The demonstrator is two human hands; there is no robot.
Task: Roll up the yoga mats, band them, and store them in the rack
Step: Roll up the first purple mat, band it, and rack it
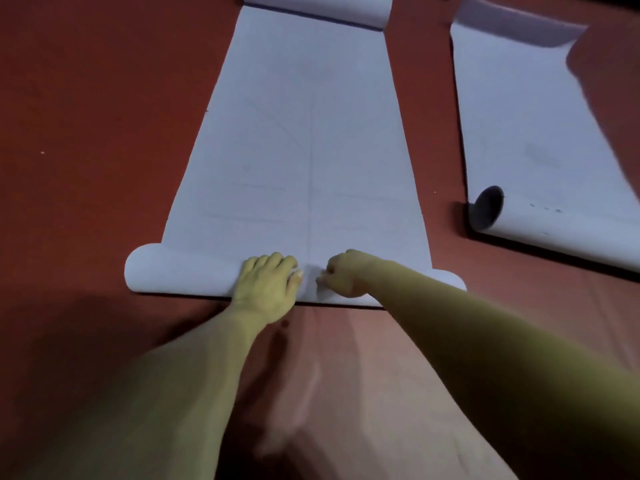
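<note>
Left hand (266, 284) and right hand (344, 275) grip the yoga mat (304, 133) by its rolled end, fingers (277, 260) curled over it; flat mat lies beyond them.

left arm: bare forearm coming up from bottom left, stretched forward, wrist pretty much straight
left hand (268, 284): back of the hand up, fingers curled over the top of the rolled end (180, 268), thumb poking out toward the other hand
right arm: bare too, slants in from the lower right
right hand (341, 275): balled up tighter, fingers tucked over the same rolled end, thumb tip down on it
spacing: hands side by side near the middle, thumbs close but not touching
</note>
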